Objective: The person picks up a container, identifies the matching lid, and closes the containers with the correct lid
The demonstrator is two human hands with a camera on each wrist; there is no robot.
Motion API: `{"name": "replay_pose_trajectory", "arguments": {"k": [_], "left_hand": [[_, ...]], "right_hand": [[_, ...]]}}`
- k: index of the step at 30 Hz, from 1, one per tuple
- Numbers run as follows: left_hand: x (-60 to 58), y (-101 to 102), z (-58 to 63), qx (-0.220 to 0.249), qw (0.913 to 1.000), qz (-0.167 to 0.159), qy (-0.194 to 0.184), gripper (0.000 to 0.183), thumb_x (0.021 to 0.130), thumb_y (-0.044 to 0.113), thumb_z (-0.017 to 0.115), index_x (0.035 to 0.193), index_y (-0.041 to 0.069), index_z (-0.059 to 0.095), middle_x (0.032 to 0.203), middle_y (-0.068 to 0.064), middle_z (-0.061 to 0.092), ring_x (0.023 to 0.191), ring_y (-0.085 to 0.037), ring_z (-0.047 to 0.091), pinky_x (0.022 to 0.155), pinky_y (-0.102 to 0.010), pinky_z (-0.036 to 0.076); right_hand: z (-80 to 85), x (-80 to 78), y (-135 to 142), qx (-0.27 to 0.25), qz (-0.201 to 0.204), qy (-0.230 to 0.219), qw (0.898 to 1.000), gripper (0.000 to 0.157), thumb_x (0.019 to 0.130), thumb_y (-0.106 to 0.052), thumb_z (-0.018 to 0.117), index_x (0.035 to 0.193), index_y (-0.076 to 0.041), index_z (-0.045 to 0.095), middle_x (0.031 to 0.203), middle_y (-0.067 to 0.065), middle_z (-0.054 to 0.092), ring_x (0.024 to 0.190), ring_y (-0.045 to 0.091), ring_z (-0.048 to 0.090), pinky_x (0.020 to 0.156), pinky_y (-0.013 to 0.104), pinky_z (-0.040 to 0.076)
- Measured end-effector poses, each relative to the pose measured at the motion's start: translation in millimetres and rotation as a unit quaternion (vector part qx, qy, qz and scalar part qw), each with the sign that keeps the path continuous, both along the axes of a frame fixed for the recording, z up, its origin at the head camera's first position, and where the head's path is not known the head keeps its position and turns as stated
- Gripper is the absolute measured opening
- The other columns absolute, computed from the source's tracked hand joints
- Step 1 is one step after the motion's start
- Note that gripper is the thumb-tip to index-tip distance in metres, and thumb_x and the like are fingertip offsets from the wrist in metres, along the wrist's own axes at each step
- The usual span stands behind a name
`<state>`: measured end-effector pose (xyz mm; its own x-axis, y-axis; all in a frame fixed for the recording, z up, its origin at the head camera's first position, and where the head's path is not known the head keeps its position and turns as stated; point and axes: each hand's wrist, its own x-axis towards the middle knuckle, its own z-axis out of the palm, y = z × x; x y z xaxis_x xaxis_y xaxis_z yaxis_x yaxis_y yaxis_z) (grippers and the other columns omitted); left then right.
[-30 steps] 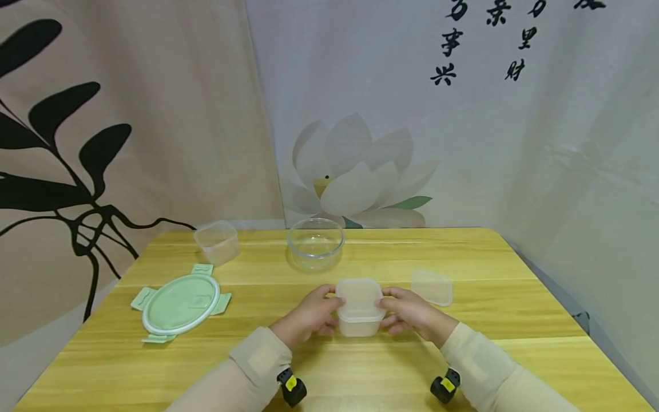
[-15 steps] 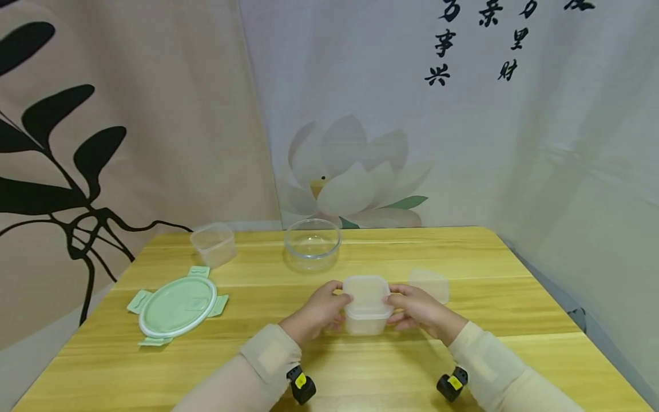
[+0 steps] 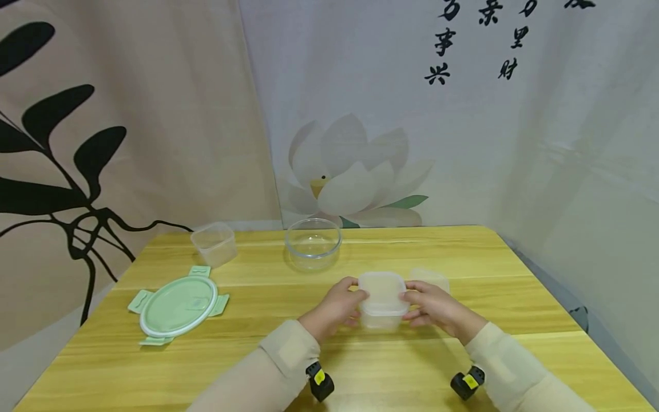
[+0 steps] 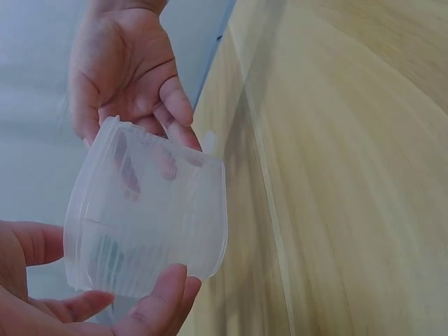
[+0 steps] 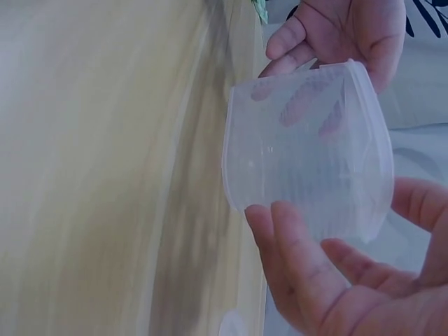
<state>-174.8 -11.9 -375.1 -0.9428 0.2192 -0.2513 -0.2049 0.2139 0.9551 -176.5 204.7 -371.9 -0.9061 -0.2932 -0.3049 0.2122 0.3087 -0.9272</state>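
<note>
A small translucent plastic food container (image 3: 383, 321) with a frosted lid (image 3: 382, 289) on top is held between both hands at the middle right of the table. My left hand (image 3: 334, 308) grips its left side, thumb near the lid's edge and fingers lower down. Mirroring it, my right hand (image 3: 439, 309) grips the right side. In the left wrist view the container's ribbed wall (image 4: 157, 210) shows the far fingers through it. The right wrist view has the container (image 5: 304, 154) between the fingers of both hands, over the wooden table.
A flat translucent lid (image 3: 432, 277) lies behind my right hand, partly covered by it. Farther back stand a round glass bowl (image 3: 313, 246) and an uncovered clear plastic container (image 3: 214, 245). A green round lid with clip flaps (image 3: 178, 307) lies at the left.
Both hands have carried the lidded container to the right and slightly away from me. Their grip looks the same, and the flat lid behind is now more covered.
</note>
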Motion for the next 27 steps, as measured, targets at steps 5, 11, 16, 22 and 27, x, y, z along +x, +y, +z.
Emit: {"name": "replay_pose_trajectory", "arguments": {"k": [5,11,16,22,27], "left_hand": [[-3.6,11,0.2,-0.002,0.9999,0.007,-0.008,0.036,0.094,0.019,0.058,0.126,0.004,0.051,0.110,-0.015,0.057,0.086,-0.034,0.061,0.062,-0.037,0.054],[-5.6,25,-0.2,-0.007,0.9999,0.008,-0.012,0.035,0.094,0.019,0.059,0.125,0.006,0.052,0.111,-0.015,0.057,0.085,-0.033,0.061,0.058,-0.032,0.051],[-5.3,35,-2.0,-0.005,1.0000,0.005,-0.006,0.035,0.094,0.020,0.059,0.126,0.006,0.051,0.108,-0.014,0.057,0.084,-0.033,0.060,0.055,-0.030,0.050],[-4.5,46,-2.2,0.003,1.0000,0.001,-0.007,0.034,0.095,0.020,0.058,0.125,0.006,0.051,0.109,-0.014,0.058,0.085,-0.032,0.061,0.058,-0.032,0.052],[-3.4,57,-0.7,0.008,1.0000,-0.001,-0.005,0.034,0.094,0.019,0.059,0.124,0.005,0.052,0.106,-0.012,0.057,0.084,-0.032,0.059,0.058,-0.032,0.051]], "right_hand": [[4.0,1.1,9,0.003,0.004,0.000,1.000,0.063,0.099,-0.023,0.050,0.146,0.009,0.024,0.114,0.021,0.058,0.085,0.024,0.066,0.071,0.035,0.058],[6.7,1.6,22,0.009,0.007,0.000,1.000,0.062,0.100,-0.023,0.049,0.146,0.011,0.023,0.114,0.021,0.057,0.084,0.022,0.065,0.074,0.037,0.058],[8.3,3.7,31,0.017,0.005,0.001,1.000,0.063,0.100,-0.023,0.048,0.146,0.011,0.022,0.112,0.020,0.057,0.084,0.022,0.065,0.074,0.037,0.057],[8.7,5.3,42,0.025,0.001,0.004,1.000,0.064,0.101,-0.025,0.048,0.146,0.011,0.021,0.113,0.020,0.057,0.082,0.020,0.065,0.073,0.036,0.058],[9.8,6.1,53,0.034,-0.004,0.004,0.999,0.066,0.101,-0.026,0.047,0.146,0.012,0.019,0.114,0.021,0.056,0.081,0.019,0.064,0.074,0.036,0.058]]}}
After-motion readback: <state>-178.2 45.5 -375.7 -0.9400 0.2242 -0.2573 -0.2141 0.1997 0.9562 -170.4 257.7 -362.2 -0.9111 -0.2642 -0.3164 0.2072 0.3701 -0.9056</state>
